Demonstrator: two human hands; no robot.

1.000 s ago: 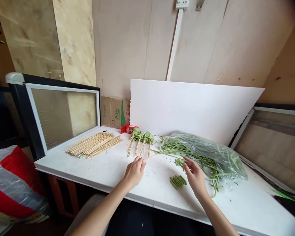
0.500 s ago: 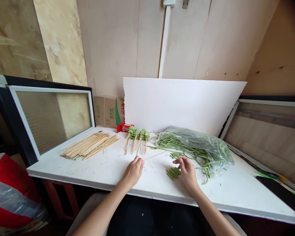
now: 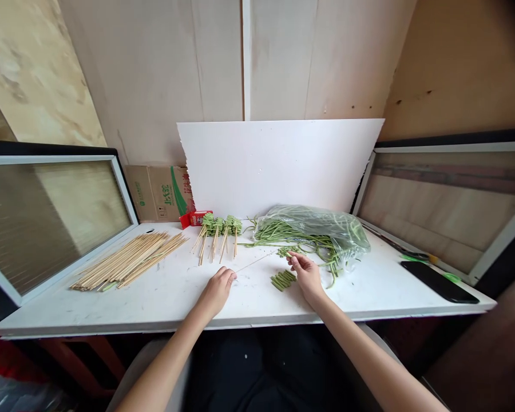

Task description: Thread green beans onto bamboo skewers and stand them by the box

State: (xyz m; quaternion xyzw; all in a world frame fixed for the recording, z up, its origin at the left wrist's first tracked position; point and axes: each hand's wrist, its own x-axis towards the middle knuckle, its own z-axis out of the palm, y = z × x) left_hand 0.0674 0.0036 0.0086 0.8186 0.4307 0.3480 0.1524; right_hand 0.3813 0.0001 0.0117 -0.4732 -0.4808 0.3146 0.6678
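Observation:
My left hand is closed around the near end of a thin bamboo skewer, which points away to the right just over the white table. The fingertips of my right hand are drawn together near the skewer's far end; anything between them is too small to make out. Beside that hand lies a short row of cut green bean pieces. Another small heap of cut bean pieces sits behind the fingers, partly hidden by them.
A clear plastic bag of long beans lies at the back right. Loose skewers are piled left, and finished bean skewers stand by a red box. A black phone rests at the right edge.
The view has turned to the right. My right hand's fingers, apart before, have come together and nearer the skewer's tip. My left hand still holds the skewer.

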